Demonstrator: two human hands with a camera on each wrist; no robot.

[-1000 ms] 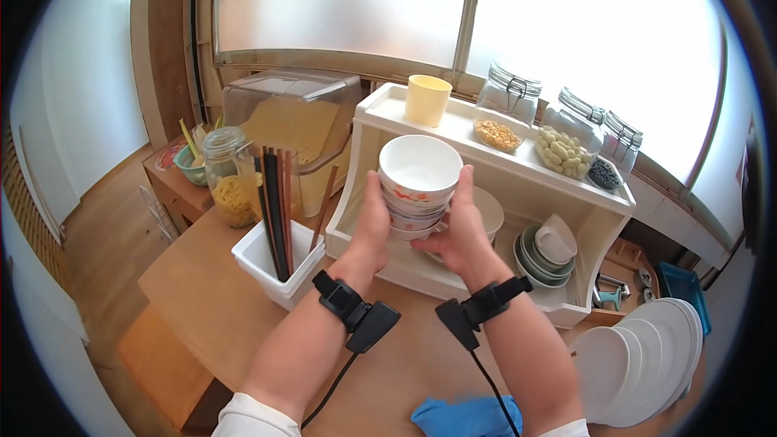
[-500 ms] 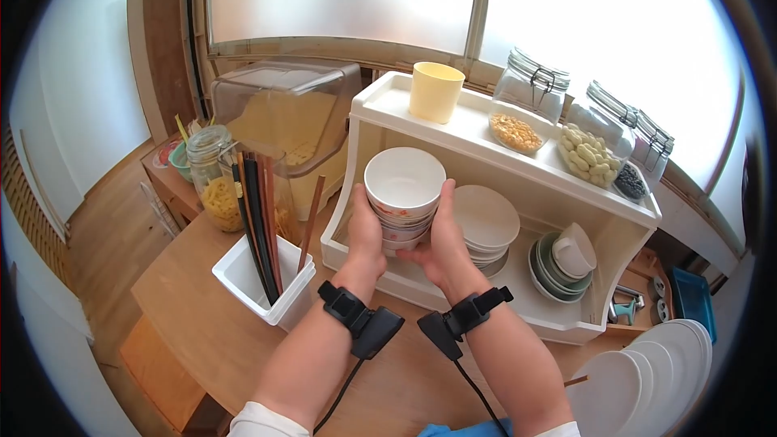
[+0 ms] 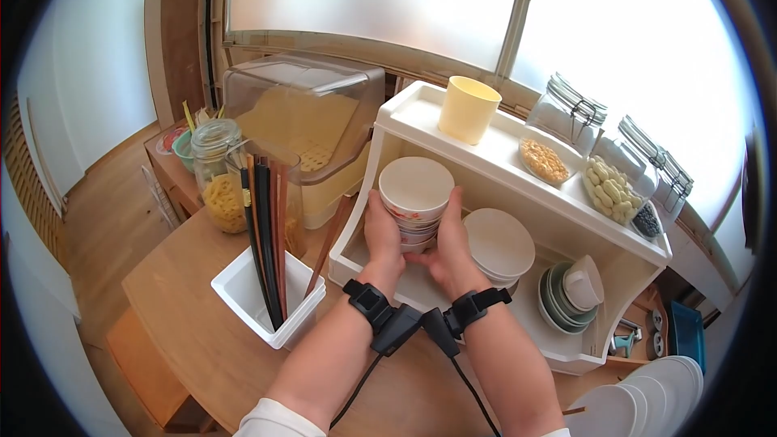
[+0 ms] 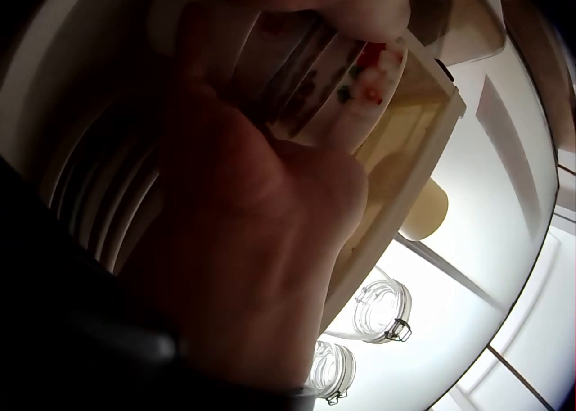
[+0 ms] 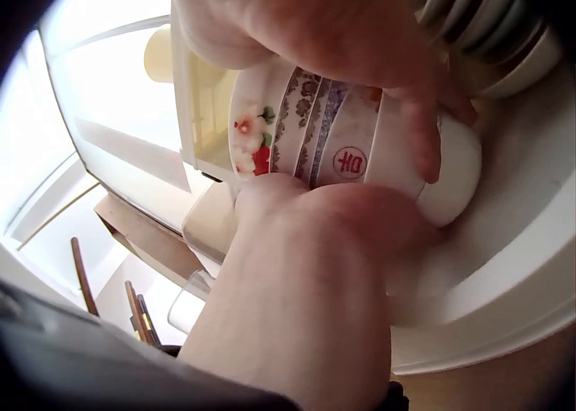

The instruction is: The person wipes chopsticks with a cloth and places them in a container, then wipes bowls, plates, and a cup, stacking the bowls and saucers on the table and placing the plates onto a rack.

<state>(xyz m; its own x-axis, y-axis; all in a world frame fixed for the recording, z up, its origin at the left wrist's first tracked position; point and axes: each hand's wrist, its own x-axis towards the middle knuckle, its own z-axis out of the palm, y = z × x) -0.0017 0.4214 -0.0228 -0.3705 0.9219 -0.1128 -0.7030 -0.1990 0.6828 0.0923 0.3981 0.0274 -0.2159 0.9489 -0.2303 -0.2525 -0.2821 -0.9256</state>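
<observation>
A stack of several white bowls [image 3: 417, 184] is between my two hands, inside the lower level of a white shelf unit [image 3: 405, 123]. My left hand [image 3: 384, 235] grips the stack's left side, and my right hand [image 3: 450, 244] grips its right side, with fingers curled toward its base. Flower patterns and a red mark show on the bowls [image 5: 315, 136] in the right wrist view. The lowest bowl is close over the shelf floor. Just right of my right hand stands a stack of white plates [image 3: 500, 243]. Farther right, green bowls [image 3: 558, 299] are nested with a white cup [image 3: 584, 285].
A yellow cup [image 3: 469, 110] and glass jars [image 3: 611, 188] of dry food line the upper shelf. Left of my arms, a white container [image 3: 267, 307] holds chopsticks. Behind it stand a pasta jar [image 3: 222, 202] and a clear-lidded box [image 3: 303, 113]. White plates [image 3: 631, 405] fill the lower right.
Both hands have carried the bowl stack forward and down into the shelf's lower level, left of the plates. The head view has shifted, and the blue cloth has left it.
</observation>
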